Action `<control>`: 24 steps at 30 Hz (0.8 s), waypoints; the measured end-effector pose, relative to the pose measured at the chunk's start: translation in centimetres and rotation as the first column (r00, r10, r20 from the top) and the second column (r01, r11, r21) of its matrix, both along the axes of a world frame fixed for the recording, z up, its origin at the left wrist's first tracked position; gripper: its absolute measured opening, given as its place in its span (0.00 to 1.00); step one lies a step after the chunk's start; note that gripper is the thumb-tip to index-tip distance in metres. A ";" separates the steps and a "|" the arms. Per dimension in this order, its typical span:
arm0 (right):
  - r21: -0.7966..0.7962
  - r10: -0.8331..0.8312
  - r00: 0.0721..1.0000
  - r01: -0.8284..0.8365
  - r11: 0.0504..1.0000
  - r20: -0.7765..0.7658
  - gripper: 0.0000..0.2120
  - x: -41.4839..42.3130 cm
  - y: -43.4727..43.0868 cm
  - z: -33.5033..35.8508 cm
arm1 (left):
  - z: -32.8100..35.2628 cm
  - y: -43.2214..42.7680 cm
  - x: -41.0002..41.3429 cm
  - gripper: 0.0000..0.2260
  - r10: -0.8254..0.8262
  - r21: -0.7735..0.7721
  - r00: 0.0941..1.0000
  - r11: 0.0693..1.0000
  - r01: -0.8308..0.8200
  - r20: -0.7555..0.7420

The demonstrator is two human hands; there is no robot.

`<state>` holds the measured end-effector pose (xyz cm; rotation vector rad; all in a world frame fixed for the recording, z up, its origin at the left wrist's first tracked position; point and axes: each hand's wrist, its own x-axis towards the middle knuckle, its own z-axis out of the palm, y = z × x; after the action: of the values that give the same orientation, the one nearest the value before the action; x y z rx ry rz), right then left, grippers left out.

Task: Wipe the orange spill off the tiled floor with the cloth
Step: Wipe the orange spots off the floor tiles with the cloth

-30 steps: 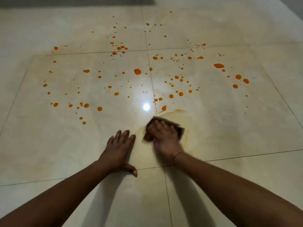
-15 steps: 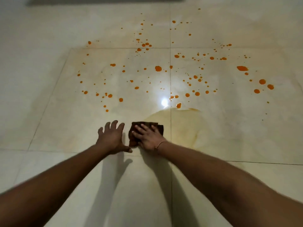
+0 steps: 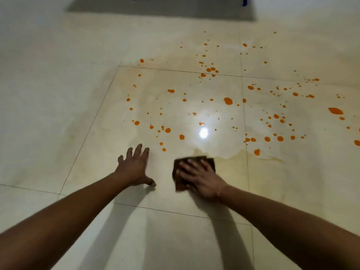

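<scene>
- The right hand [image 3: 200,177] lies flat with fingers spread on a dark brown, roughly square folded cloth [image 3: 194,162], pressing it to the glossy cream tiled floor [image 3: 58,114]; it pins the cloth under the palm rather than gripping it in a fist
- The left hand [image 3: 134,166] is released and holds nothing; it rests palm-down on the floor just to the left of the cloth, apart from it, apparently as a brace
- The task looks barely begun, by my judgement; a faint yellowish film [image 3: 272,172] spreads to the right of the right hand and just beyond the cloth's far edge, which suggests only that near patch has been wiped, and it may want a second pass
- The orange spill [image 3: 228,100], a scatter of bright droplets, lies beyond both hands and further off to the right; nearly all of it remains; the nearest drops [image 3: 164,149] sit just ahead of the left hand's fingertips
- Count: one cloth; two hands; droplets too many to number exactly, several dozen, with a few larger blots, the biggest [image 3: 335,111] far to the right
- A bright reflected light [image 3: 203,132] glares on the floor just beyond the cloth; small drops there may be hidden by it
</scene>
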<state>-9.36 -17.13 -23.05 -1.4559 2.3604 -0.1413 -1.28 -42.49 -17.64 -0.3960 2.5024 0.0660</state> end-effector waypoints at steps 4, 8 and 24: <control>0.038 -0.322 0.947 0.321 0.946 0.017 0.26 -1.7 -7.2 -0.6 | -1.4 -4.7 -0.3 0.62 0.128 0.007 0.992 0.992 -0.128 -0.015; -0.130 -0.070 0.998 0.070 0.989 0.004 0.26 5.3 -5.4 -1.8 | -1.8 -10.2 -1.6 0.66 0.302 0.060 0.953 0.952 -0.301 -0.013; 0.069 -0.226 0.973 0.228 0.971 -0.038 0.31 -1.0 -9.0 0.2 | -3.4 -11.1 -1.1 0.67 0.290 0.176 0.953 0.937 -0.300 0.084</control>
<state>-10.41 -26.18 -22.84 -1.1594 2.5236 -0.0911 -2.34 -53.60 -21.09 -0.6811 2.3367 0.4012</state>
